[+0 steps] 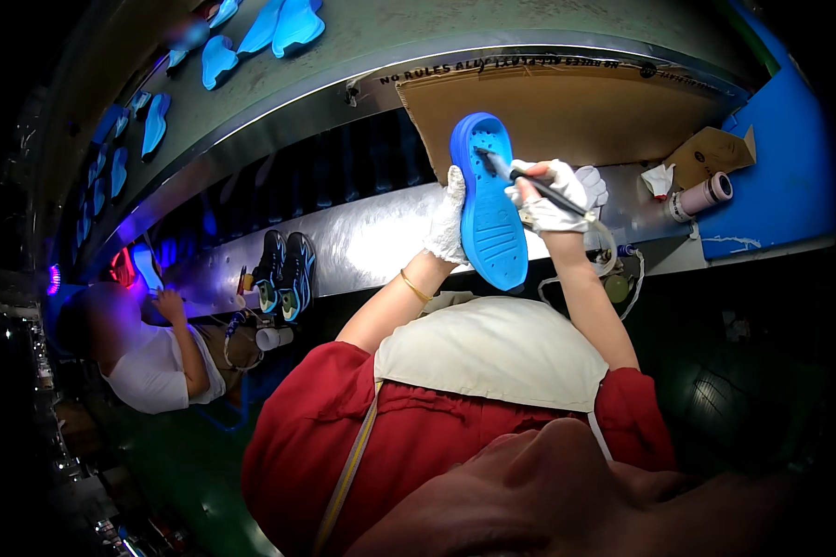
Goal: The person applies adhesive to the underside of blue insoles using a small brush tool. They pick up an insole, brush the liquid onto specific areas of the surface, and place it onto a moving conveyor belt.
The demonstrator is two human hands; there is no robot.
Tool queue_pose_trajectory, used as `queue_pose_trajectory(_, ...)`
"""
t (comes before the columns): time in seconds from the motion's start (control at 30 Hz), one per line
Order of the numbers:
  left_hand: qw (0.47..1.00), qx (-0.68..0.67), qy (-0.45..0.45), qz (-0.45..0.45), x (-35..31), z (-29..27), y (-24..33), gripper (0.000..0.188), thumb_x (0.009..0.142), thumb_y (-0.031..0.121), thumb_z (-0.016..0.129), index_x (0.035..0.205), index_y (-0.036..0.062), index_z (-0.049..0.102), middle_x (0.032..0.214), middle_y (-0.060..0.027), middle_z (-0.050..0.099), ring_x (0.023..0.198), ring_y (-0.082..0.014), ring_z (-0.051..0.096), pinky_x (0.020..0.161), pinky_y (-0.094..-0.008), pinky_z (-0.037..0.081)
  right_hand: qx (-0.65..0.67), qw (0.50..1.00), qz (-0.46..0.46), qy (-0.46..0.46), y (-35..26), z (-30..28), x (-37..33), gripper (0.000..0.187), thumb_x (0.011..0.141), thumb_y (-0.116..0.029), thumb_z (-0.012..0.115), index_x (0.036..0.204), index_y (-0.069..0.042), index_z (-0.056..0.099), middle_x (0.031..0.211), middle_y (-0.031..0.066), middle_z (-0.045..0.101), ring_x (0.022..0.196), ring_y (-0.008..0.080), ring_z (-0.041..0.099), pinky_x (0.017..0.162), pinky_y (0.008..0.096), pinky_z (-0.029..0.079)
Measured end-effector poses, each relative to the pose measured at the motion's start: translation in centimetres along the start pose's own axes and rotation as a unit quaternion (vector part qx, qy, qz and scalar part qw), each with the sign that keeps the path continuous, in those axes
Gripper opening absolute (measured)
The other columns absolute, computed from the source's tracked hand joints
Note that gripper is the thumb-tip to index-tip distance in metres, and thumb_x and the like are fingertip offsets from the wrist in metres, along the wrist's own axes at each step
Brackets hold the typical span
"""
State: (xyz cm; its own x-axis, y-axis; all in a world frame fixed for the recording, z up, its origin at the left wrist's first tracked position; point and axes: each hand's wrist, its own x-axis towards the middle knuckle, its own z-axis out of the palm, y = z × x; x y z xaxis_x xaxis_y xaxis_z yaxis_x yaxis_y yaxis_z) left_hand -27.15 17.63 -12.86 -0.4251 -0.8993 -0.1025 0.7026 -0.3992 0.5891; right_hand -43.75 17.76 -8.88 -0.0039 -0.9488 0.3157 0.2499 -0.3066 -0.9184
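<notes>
My left hand (449, 221), in a white glove, grips a blue shoe sole (494, 232) along its left edge. The sole stands lengthwise before me, its hollow inner face toward me, with small holes at the far end and grooves nearer. In my gloved right hand (550, 193) is a black-handled brush (557, 197). A pale hose trails from the handle's back end. The dark bristles touch, or lie very close to, the inner face near the holes. Part of the left hand is hidden behind the sole.
A metal ledge (362, 237) runs below a conveyor (381, 28) carrying several blue soles. A pair of black shoes (283, 274) stands on the ledge at left. Cardboard (567, 116) leans behind my hands; a pink bottle (706, 195) lies at right. A co-worker (158, 367) sits at far left.
</notes>
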Motion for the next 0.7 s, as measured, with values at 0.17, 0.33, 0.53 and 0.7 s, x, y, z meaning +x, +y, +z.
queue_pose_trajectory(0.17, 0.998, -0.023, 0.025, 0.048, 0.5, -0.6, -0.2, 0.092, 0.089, 0.076, 0.043, 0.146, 0.0041, 0.039, 0.14, -0.0182, 0.052, 0.125, -0.0318, 0.054, 0.107, -0.0463, 0.046, -0.003, 0.997, 0.023, -0.076, 0.2, 0.5, -1.2, 0.016, 0.089, 0.004, 0.066, 0.101, -0.001, 0.058, 0.093, 0.0096, 0.068, 0.075, 0.0124, 0.069, 0.067, 0.0245, 0.057)
queue_pose_trajectory(0.33, 0.997, -0.04, -0.005, 0.072, 0.7, -0.6, 0.1, 0.092, 0.089, 0.076, 0.042, 0.149, 0.0074, 0.035, 0.142, -0.0169, 0.049, 0.128, -0.0339, 0.051, 0.109, -0.0498, 0.043, -0.064, 0.996, -0.004, -0.058, 0.4, 0.8, -1.7, 0.017, 0.088, 0.006, 0.066, 0.101, -0.002, 0.058, 0.094, 0.009, 0.068, 0.074, 0.0116, 0.067, 0.068, 0.0238, 0.056)
queue_pose_trajectory(0.53, 0.992, -0.085, 0.025, 0.087, 0.6, -0.1, 0.8, 0.094, 0.087, 0.08, 0.039, 0.148, 0.0075, 0.038, 0.146, -0.0154, 0.048, 0.133, -0.0372, 0.047, 0.114, -0.0531, 0.036, -0.059, 0.987, 0.119, -0.09, 0.0, 0.9, -3.0, 0.012, 0.09, 0.004, 0.066, 0.098, -0.002, 0.059, 0.093, 0.0084, 0.069, 0.07, 0.0111, 0.067, 0.066, 0.023, 0.055)
queue_pose_trajectory(0.7, 0.993, -0.047, 0.002, 0.107, 0.7, -0.9, 1.2, 0.092, 0.089, 0.077, 0.041, 0.15, 0.0085, 0.037, 0.147, -0.0154, 0.048, 0.132, -0.0392, 0.047, 0.112, -0.0555, 0.037, -0.2, 0.968, -0.112, -0.097, -0.5, 0.8, -3.8, 0.018, 0.08, -0.004, 0.077, 0.094, -0.004, 0.066, 0.079, 0.0077, 0.066, 0.073, 0.0174, 0.066, 0.069, 0.0301, 0.053)
